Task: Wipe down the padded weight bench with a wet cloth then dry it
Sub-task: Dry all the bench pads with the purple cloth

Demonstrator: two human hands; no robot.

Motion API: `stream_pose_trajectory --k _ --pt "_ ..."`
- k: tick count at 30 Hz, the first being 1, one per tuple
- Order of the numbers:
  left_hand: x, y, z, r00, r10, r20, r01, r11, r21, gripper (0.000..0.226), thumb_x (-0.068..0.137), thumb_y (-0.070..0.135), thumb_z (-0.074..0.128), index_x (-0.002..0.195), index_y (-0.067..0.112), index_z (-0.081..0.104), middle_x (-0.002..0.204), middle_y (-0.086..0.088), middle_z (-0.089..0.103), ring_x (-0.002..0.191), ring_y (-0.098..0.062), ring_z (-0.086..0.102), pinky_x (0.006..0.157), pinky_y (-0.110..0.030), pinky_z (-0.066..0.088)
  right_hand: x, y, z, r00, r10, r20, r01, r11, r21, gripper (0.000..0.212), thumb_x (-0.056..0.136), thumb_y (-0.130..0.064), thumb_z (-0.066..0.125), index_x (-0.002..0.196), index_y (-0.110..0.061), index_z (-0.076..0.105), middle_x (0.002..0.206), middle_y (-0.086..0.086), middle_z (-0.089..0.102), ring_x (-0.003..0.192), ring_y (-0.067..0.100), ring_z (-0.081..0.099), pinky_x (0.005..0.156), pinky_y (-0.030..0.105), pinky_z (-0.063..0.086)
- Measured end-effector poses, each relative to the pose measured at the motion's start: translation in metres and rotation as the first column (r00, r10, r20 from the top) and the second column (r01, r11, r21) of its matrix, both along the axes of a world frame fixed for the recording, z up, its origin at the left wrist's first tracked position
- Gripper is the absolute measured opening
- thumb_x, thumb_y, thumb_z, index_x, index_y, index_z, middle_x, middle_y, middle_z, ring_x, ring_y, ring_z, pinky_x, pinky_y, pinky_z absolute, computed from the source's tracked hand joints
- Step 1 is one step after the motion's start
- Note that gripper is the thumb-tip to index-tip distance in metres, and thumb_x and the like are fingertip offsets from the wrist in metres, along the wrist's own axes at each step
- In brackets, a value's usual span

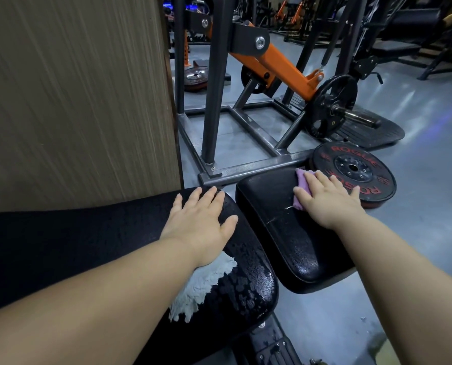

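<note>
Two hands, two cloths and two padded sections of a black weight bench.

The left hand [201,219] lies flat, fingers straight and slightly spread, on the longer pad [248,280], whose glossy vinyl is beaded with droplets. A fluffy pale cloth [203,288] lies under its wrist. The right hand [330,201] presses straight fingers on a smooth purple cloth [302,180] at the far end of the rounded seat pad [285,238]. Three round weight plates show: a red-lettered bumper plate [351,175] flat on the floor, a spoked iron plate [335,106] and a distant one [196,77].
</note>
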State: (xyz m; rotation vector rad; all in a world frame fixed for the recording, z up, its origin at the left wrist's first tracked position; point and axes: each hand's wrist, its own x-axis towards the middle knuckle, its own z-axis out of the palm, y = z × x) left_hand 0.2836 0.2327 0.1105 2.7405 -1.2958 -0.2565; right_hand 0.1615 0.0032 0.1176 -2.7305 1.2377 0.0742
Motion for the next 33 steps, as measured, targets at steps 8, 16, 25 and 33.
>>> stream_pose_trajectory --k 8,16,25,33 --pt "0.0 0.004 0.007 0.997 -0.023 -0.07 0.022 1.0 -0.022 0.059 0.101 0.047 0.022 0.155 0.029 0.005 0.162 0.011 -0.009 0.148 -0.011 -0.014 0.119 -0.044 -0.013 -0.07 0.051 0.001 0.997 -0.078 -0.003 0.077 0.995 -0.063 0.077 0.085 -0.068 0.005 0.151 -0.027 0.008 0.159 -0.007 0.005 0.146 0.017 0.006 0.111 0.063 0.015" --pt "0.005 0.011 0.065 0.963 -0.19 -0.192 0.207 0.975 0.076 0.014 0.08 0.032 0.062 0.093 0.036 0.058 0.104 0.018 0.055 0.104 -0.008 0.049 0.094 -0.027 0.037 -0.096 0.098 -0.02 0.986 0.161 0.04 -0.152 0.973 -0.172 0.093 0.088 -0.074 0.003 0.143 -0.009 0.043 0.148 0.005 0.041 0.139 0.029 0.035 0.109 0.06 0.02" --pt "-0.007 -0.005 0.081 0.929 -0.344 -0.135 0.368 0.822 0.435 0.006 0.09 0.029 0.06 0.094 0.032 0.057 0.105 0.011 0.057 0.091 -0.008 0.038 0.069 -0.015 0.029 -0.085 0.086 -0.03 0.817 0.411 0.405 -0.34 0.91 -0.237 0.058 0.098 -0.054 0.021 0.126 -0.025 0.062 0.133 -0.016 0.055 0.13 0.001 0.041 0.114 0.036 0.02" --pt "-0.014 -0.051 0.096 0.842 -0.459 -0.283 0.498 0.863 0.082 0.016 0.093 0.026 0.057 0.085 0.029 0.044 0.075 0.012 0.049 0.064 -0.002 0.042 0.058 -0.019 0.033 -0.127 0.091 -0.013 0.564 0.07 0.822 -0.284 0.952 0.114 0.039 0.099 -0.034 0.033 0.109 -0.041 0.07 0.072 -0.023 0.063 0.111 -0.004 0.058 0.105 0.02 0.034"
